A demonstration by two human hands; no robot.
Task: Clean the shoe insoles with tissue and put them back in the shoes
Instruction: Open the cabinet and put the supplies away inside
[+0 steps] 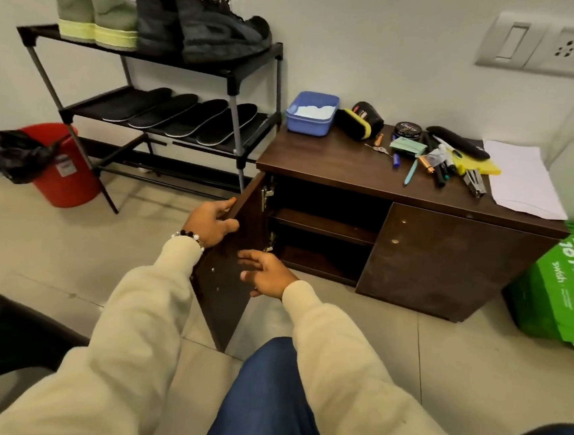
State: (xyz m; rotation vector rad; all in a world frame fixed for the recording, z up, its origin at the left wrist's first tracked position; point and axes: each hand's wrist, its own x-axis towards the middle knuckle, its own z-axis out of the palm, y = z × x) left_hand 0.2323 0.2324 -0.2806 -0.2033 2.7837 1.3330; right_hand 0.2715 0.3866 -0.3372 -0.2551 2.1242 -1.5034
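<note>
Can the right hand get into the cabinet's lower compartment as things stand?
Probably yes. The left hand holds the cabinet door swung open, and the right hand, fingers relaxed, sits just in front of the lower compartment with nothing between.

White wall (pixel 379 35), tiled floor (pixel 473 369).

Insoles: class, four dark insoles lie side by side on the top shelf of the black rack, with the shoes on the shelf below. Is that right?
Not quite. The head view shows the four dark insoles on the middle shelf of the black rack, and the shoes stand on the top shelf above them. They do lie side by side.
</note>
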